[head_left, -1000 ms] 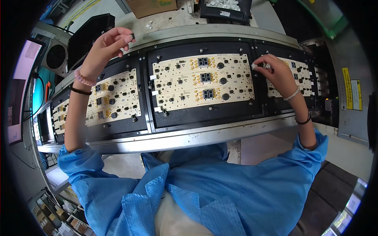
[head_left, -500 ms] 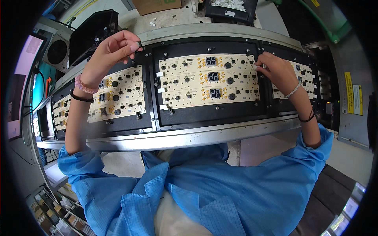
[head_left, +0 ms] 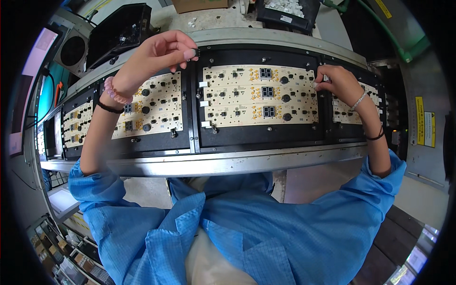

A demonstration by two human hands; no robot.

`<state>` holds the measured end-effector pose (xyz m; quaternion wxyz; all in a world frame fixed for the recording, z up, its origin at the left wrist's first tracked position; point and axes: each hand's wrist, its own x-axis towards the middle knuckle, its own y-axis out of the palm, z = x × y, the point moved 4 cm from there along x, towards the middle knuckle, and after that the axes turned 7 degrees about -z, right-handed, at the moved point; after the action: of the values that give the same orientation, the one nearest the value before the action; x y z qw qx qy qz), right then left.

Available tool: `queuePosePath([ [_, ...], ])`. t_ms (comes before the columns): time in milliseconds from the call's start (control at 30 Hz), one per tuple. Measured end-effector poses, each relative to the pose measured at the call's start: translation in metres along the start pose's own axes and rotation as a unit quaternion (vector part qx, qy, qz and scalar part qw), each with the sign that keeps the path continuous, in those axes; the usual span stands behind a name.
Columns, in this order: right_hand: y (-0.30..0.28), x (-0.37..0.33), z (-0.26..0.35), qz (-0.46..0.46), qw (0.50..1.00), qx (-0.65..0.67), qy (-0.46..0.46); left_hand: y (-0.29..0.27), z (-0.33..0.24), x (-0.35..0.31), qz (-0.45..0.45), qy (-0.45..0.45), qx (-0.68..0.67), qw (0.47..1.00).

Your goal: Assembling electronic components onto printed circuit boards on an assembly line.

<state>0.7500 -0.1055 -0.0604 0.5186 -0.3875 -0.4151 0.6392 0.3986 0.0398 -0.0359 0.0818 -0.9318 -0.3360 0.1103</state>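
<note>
**Small dark component pinched above the circuit panels**

The small dark component [head_left: 198,51] sits between the thumb and fingertips of the left hand [head_left: 161,52], at the hand's right-most tip, raised over the gap between two black carrier trays. The left hand is closed narrowly around it in a pinch, wrist bent, with a pink beaded bracelet [head_left: 114,91] and a black band just below on the forearm.

The right hand [head_left: 338,83] rests curled on the right end of the middle cream circuit panel [head_left: 259,96], fingertips pressed at a small white part [head_left: 326,78] by the panel's edge; whether it grips that part I cannot tell.

The middle panel lies in a black carrier tray [head_left: 259,135], with white connectors along its left edge. To the left, a second cream panel [head_left: 152,104] lies under the left forearm. All trays rest on a curved metal conveyor rail [head_left: 228,164]. Blue sleeves fill the lower view.
</note>
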Motion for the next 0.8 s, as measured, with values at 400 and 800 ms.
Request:
queuePosePath([
  [400, -0.022, 0.002, -0.001, -0.004, 0.9, 0.414, 0.133, 0.035, 0.002, -0.007, 0.03, 0.118, 0.152, 0.981],
  [800, 0.035, 0.021, 0.022, 0.071, 0.184, 0.972, 0.13, 0.082, -0.004, 0.009, 0.007, 0.184, 0.24, 0.953],
])
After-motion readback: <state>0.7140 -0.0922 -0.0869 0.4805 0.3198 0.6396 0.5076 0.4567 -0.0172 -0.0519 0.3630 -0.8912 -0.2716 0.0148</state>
